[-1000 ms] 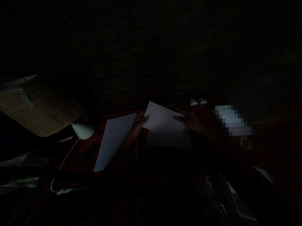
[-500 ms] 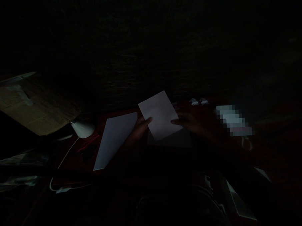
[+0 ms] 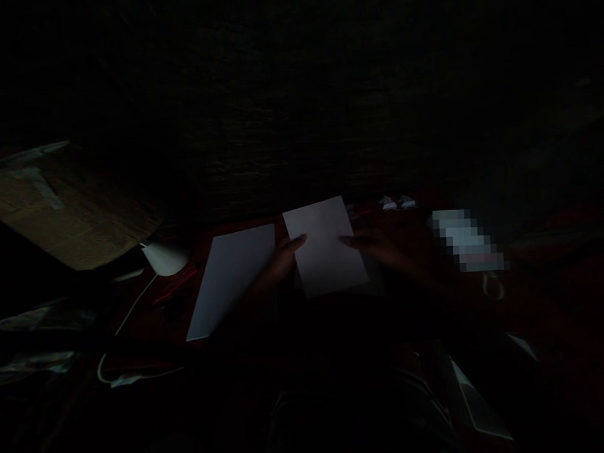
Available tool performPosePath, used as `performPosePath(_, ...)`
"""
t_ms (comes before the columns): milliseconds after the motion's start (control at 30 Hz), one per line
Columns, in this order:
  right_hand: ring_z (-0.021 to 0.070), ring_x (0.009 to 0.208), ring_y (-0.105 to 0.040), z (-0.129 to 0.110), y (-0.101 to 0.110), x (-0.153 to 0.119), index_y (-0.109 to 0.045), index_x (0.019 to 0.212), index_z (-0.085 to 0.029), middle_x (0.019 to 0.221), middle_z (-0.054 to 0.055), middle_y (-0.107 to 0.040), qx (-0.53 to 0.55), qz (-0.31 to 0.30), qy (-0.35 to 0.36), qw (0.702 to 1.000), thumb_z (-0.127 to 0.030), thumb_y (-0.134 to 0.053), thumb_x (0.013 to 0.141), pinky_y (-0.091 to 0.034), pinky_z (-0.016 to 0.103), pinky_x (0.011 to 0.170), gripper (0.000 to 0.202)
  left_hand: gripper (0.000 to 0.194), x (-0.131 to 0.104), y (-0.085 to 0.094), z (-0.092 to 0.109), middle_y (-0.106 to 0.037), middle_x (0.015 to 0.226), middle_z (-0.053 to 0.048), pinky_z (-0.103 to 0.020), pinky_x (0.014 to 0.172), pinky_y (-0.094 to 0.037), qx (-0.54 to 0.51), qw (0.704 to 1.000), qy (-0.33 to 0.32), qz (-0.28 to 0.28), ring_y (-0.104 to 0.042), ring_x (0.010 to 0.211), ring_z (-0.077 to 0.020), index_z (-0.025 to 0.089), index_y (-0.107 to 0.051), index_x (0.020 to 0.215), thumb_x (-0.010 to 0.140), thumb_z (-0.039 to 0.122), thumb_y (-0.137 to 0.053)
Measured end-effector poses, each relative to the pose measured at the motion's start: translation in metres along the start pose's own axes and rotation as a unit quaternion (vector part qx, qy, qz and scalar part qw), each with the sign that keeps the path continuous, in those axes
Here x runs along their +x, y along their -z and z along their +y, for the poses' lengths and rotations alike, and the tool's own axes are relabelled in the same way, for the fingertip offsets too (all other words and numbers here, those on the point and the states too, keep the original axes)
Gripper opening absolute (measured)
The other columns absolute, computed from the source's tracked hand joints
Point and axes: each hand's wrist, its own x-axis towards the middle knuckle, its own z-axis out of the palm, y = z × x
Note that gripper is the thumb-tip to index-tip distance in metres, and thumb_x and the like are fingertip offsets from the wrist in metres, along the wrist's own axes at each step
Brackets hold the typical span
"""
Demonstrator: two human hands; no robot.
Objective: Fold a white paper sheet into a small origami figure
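In the dim head view, a sheet of white paper (image 3: 327,255) is held up near the middle, slightly tilted. My left hand (image 3: 284,254) grips its left edge, thumb on the front face. At the opposite edge, my right hand (image 3: 370,242) pinches the paper with its thumb in front; the fingers behind are hidden. Beneath the held sheet, a darker flat sheet (image 3: 377,284) shows at the lower right. A white paper stack or sheet (image 3: 234,269) lies to the left, partly covered by my left forearm.
On the left are a white cone-shaped object (image 3: 167,259) with a pale cord (image 3: 130,313) and a cardboard box (image 3: 76,216). Two small folded paper pieces (image 3: 398,203) sit at the back. A blurred-out pale object (image 3: 467,240) lies on the right of the reddish table.
The held paper has turned to stand straighter and come down a little towards me. Both hands have kept their grip on its edges; the surrounding things are unchanged.
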Motion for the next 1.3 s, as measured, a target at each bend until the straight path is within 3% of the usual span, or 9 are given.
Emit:
performPosePath(200,0.0241,0.065,-0.074,0.001,-0.003,0.001,-0.084,0.078,-0.023,0.078,0.006,-0.083,-0.002,0.039,0.019,0.999,-0.079,-0.09,0.057,-0.057,0.035,0.059,0.061,0.053,0.0,0.001,-0.003,-0.083,0.1,-0.014,-0.054,0.101,-0.057,-0.031,0.998,0.045,-0.029,-0.077,0.112,-0.0402,0.014,-0.079,0.102,0.074,0.056,-0.094)
performPosePath(333,0.0237,0.064,-0.073,0.001,-0.001,0.003,-0.082,0.075,-0.022,0.076,0.006,-0.082,-0.014,0.063,0.024,0.998,-0.085,-0.088,0.055,-0.056,0.034,0.058,0.067,0.056,0.003,-0.002,-0.004,-0.083,0.105,-0.015,-0.054,0.105,-0.058,-0.058,0.998,0.035,-0.01,-0.075,0.121,-0.041,0.014,-0.078,0.101,0.075,0.06,-0.093)
performPosePath(500,0.0235,0.064,-0.07,0.004,-0.002,0.004,-0.081,0.076,-0.021,0.075,0.006,-0.08,-0.037,0.083,0.045,0.995,-0.09,-0.081,0.06,-0.055,0.035,0.058,0.07,0.055,0.005,-0.002,-0.001,-0.083,0.112,-0.014,-0.054,0.109,-0.056,-0.063,0.997,0.021,-0.036,-0.073,0.126,-0.0391,0.014,-0.077,0.106,0.081,0.061,-0.089)
performPosePath(700,0.0342,0.097,-0.08,0.01,-0.003,0.008,-0.084,0.099,-0.023,0.105,0.01,-0.086,-0.118,0.097,0.178,0.972,-0.076,-0.072,0.083,-0.064,0.048,0.087,0.057,0.057,0.006,0.0,-0.002,-0.083,0.111,-0.015,-0.055,0.11,-0.055,-0.055,0.998,0.012,-0.032,-0.072,0.129,-0.0406,0.015,-0.077,0.107,0.08,0.064,-0.089)
performPosePath(800,0.0353,0.113,-0.079,0.014,-0.003,0.01,-0.082,0.114,-0.026,0.121,0.01,-0.084,-0.146,0.112,0.201,0.962,-0.066,-0.069,0.09,-0.062,0.052,0.102,0.048,0.061,0.006,0.001,-0.002,-0.083,0.112,-0.014,-0.056,0.112,-0.055,-0.061,0.998,0.011,-0.026,-0.071,0.13,-0.0411,0.015,-0.077,0.105,0.075,0.066,-0.092)
performPosePath(967,0.0335,0.108,-0.08,0.016,-0.006,0.01,-0.074,0.129,-0.025,0.122,0.011,-0.083,-0.153,0.141,0.202,0.957,-0.059,-0.072,0.091,-0.064,0.049,0.096,0.051,0.055,0.006,-0.001,0.0,-0.083,0.114,-0.014,-0.056,0.113,-0.055,-0.061,0.998,0.005,-0.016,-0.071,0.131,-0.0406,0.015,-0.078,0.103,0.078,0.062,-0.091)
performPosePath(1133,0.0317,0.101,-0.078,0.015,-0.004,0.013,-0.073,0.109,-0.026,0.111,0.011,-0.082,-0.125,0.166,0.207,0.956,-0.064,-0.071,0.088,-0.063,0.047,0.09,0.044,0.055,0.004,-0.003,0.0,-0.083,0.114,-0.014,-0.056,0.109,-0.057,-0.024,0.999,0.0,-0.036,-0.072,0.129,-0.0413,0.017,-0.079,0.104,0.081,0.067,-0.085)
performPosePath(1300,0.0305,0.099,-0.073,0.019,0.017,0.022,-0.066,0.092,-0.026,0.099,0.01,-0.078,-0.086,0.25,0.189,0.946,-0.062,-0.068,0.086,-0.059,0.043,0.086,0.037,0.053,-0.005,-0.004,0.003,-0.082,0.125,-0.009,-0.052,0.113,-0.053,0.121,0.988,-0.036,-0.094,-0.072,0.128,-0.0378,0.023,-0.082,0.115,0.078,0.062,-0.09)
